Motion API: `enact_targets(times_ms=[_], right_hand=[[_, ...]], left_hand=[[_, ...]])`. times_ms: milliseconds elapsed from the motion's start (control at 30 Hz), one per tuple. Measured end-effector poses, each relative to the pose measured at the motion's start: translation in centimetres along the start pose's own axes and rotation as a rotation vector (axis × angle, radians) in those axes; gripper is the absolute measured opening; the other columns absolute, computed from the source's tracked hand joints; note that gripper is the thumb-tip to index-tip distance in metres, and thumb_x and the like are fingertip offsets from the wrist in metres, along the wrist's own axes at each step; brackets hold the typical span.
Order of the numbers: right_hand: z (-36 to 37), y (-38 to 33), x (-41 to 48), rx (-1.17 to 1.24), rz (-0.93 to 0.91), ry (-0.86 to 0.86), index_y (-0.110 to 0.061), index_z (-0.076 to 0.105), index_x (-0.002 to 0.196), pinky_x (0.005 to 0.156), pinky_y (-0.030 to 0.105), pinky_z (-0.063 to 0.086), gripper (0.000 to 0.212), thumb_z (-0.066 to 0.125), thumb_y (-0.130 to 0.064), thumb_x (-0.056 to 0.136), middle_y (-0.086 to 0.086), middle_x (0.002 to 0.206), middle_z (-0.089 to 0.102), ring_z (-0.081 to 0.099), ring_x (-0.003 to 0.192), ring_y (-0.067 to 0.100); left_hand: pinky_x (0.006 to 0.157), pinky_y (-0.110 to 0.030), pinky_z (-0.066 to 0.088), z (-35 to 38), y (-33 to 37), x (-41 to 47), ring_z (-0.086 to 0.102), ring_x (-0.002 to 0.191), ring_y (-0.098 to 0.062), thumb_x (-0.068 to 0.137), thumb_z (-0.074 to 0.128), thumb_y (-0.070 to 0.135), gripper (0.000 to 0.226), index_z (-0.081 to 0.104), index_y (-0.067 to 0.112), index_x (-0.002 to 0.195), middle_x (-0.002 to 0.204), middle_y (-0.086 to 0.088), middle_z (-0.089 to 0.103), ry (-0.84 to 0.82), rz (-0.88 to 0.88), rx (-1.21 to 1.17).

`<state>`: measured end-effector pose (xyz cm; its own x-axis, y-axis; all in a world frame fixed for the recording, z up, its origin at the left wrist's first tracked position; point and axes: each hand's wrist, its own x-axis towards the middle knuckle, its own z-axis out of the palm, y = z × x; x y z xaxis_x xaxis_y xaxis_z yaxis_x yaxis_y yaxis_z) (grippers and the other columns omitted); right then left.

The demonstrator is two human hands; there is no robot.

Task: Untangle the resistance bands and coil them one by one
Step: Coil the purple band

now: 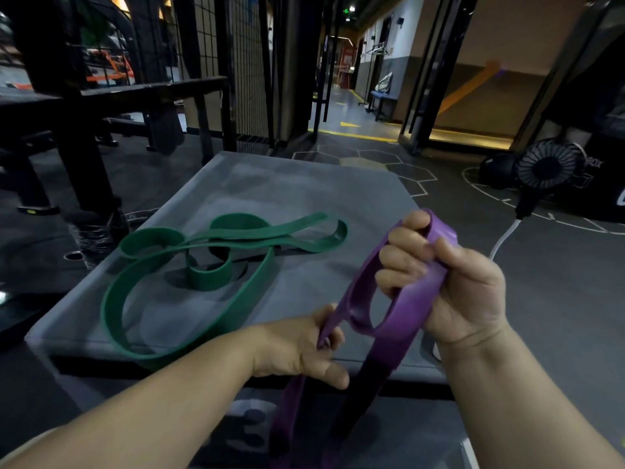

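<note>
A purple resistance band (402, 316) is held above the near edge of a grey padded box (304, 191). My right hand (449, 282) grips its upper folds, fingers curled round a small loop. My left hand (304, 346) pinches a lower strand of the same band, whose long tail hangs down past the box front. A green resistance band (142, 275) lies loose in several twisted loops on the left half of the box top, touched by neither hand.
A black metal bench and rack (101, 96) stand at the back left. A small black fan (548, 167) with a white cable sits on the floor to the right. Beyond the box, a corridor with yellow floor lines (351, 130) opens.
</note>
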<state>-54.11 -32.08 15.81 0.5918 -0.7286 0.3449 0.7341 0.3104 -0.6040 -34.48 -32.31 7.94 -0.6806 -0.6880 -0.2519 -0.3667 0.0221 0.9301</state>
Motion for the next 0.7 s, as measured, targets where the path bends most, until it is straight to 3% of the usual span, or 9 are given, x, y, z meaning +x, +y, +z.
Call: enact_targets(times_ms=[100,200,267,333,400,500,600,700], right_hand=[[-0.4,-0.9,0.1,0.027,-0.063,0.052,-0.007,0.053,0.107,0.071,0.026,0.037,0.012,0.052,-0.010,0.095,0.005,0.083,0.052,0.049,0.071,0.017],[-1.0,-1.4,0.2,0.035,-0.098,0.074,-0.008,0.058,0.105,0.070,0.025,0.039,0.012,0.052,-0.015,0.097,0.003,0.080,0.052,0.047,0.068,0.016],[-1.3,-1.6,0.1,0.024,-0.115,0.072,-0.010,0.059,0.102,0.069,0.025,0.039,0.010,0.054,-0.017,0.097,0.001,0.076,0.052,0.047,0.066,0.014],[-1.6,-1.7,0.0,-0.012,-0.146,0.095,-0.013,0.059,0.099,0.067,0.023,0.039,0.008,0.057,-0.020,0.095,-0.002,0.072,0.051,0.045,0.064,0.012],[-1.8,-1.7,-0.1,-0.081,-0.201,0.158,-0.017,0.058,0.095,0.064,0.022,0.040,0.006,0.057,-0.023,0.093,-0.005,0.068,0.047,0.043,0.060,0.010],[-1.9,-1.4,-0.2,-0.240,-0.292,0.358,-0.021,0.059,0.085,0.058,0.021,0.040,0.017,0.047,-0.029,0.092,-0.007,0.063,0.040,0.038,0.056,0.009],[-2.1,-0.8,0.0,-0.330,-0.323,0.506,-0.020,0.057,0.085,0.057,0.023,0.042,0.016,0.046,-0.030,0.091,-0.005,0.062,0.039,0.039,0.055,0.009],[-2.3,-0.1,0.3,-0.368,-0.317,0.596,-0.019,0.052,0.089,0.058,0.025,0.041,0.016,0.043,-0.030,0.096,-0.004,0.062,0.039,0.040,0.055,0.010]], left_hand=[[0.074,-0.020,0.043,0.7,0.3,0.8,0.047,0.076,-0.006,0.086,0.069,0.021,0.038,0.034,0.031,0.098,0.089,0.009,0.049,0.180,-0.023,0.126],[0.079,-0.029,0.047,1.2,0.0,1.5,0.057,0.088,-0.016,0.096,0.052,0.019,0.018,0.037,0.026,0.104,0.105,0.000,0.062,0.394,-0.110,0.201],[0.078,-0.027,0.046,1.3,-0.2,1.8,0.060,0.095,-0.019,0.097,0.054,0.026,0.016,0.046,0.022,0.110,0.109,-0.003,0.062,0.473,-0.154,0.226],[0.069,-0.022,0.045,1.3,0.0,1.8,0.059,0.089,-0.015,0.095,0.059,0.032,0.022,0.057,0.018,0.110,0.102,0.002,0.062,0.505,-0.163,0.217],[0.069,-0.021,0.046,1.2,0.0,1.7,0.063,0.084,-0.015,0.091,0.063,0.036,0.021,0.066,0.018,0.101,0.092,0.004,0.067,0.491,-0.150,0.156],[0.076,-0.023,0.055,1.6,0.5,0.9,0.069,0.080,-0.011,0.093,0.062,0.034,0.014,0.069,0.022,0.094,0.089,0.004,0.074,0.366,-0.121,-0.123],[0.065,-0.025,0.050,2.1,1.4,0.5,0.061,0.062,-0.009,0.095,0.059,0.023,0.009,0.061,0.016,0.099,0.073,0.004,0.066,0.293,-0.068,-0.392],[0.065,-0.027,0.048,1.7,1.9,0.0,0.057,0.069,-0.011,0.081,0.066,0.008,0.032,0.051,0.008,0.110,0.082,-0.002,0.060,0.153,-0.015,-0.487]])
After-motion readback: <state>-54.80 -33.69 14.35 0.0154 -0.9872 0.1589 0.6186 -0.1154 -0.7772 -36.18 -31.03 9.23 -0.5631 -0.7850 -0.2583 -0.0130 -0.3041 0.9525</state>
